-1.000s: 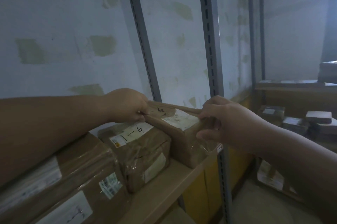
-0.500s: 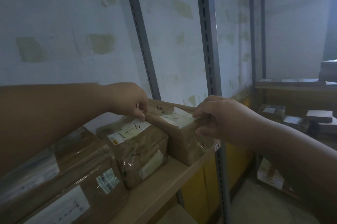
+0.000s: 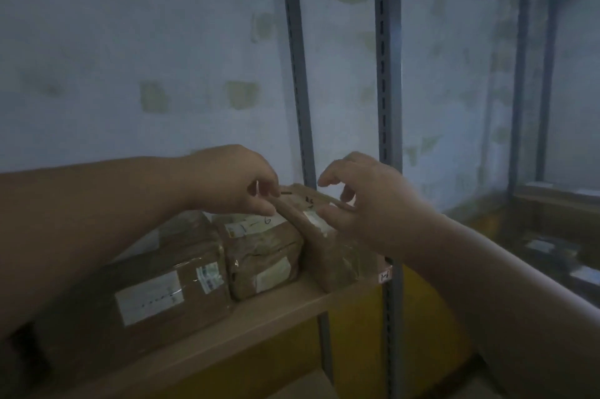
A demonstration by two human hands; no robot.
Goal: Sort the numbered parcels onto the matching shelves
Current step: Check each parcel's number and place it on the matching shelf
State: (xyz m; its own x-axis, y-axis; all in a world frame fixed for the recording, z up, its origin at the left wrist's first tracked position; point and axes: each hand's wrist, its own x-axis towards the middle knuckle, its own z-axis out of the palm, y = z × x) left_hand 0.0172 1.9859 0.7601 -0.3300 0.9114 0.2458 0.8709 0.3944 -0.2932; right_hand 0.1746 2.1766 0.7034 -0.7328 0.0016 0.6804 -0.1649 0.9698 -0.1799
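- The parcel [image 3: 319, 229] stands at the right end of the shelf [image 3: 259, 317], touching the one marked 1-6 [image 3: 259, 249].
- The left hand [image 3: 240, 182] pinches its top left corner; the right hand [image 3: 360, 200] has loose, spread fingers at the right edge.
- Best to settle it flat before releasing, clear of the shelf edge, label out.

My right hand [image 3: 367, 204] lets go of the end parcel [image 3: 328, 236]: fingers uncurl and lift off its right top edge, only the thumb side near it now. Left hand [image 3: 240, 184] loosens to a fingertip pinch on the top-left corner. Parcel sits further back on the shelf [image 3: 259, 317].
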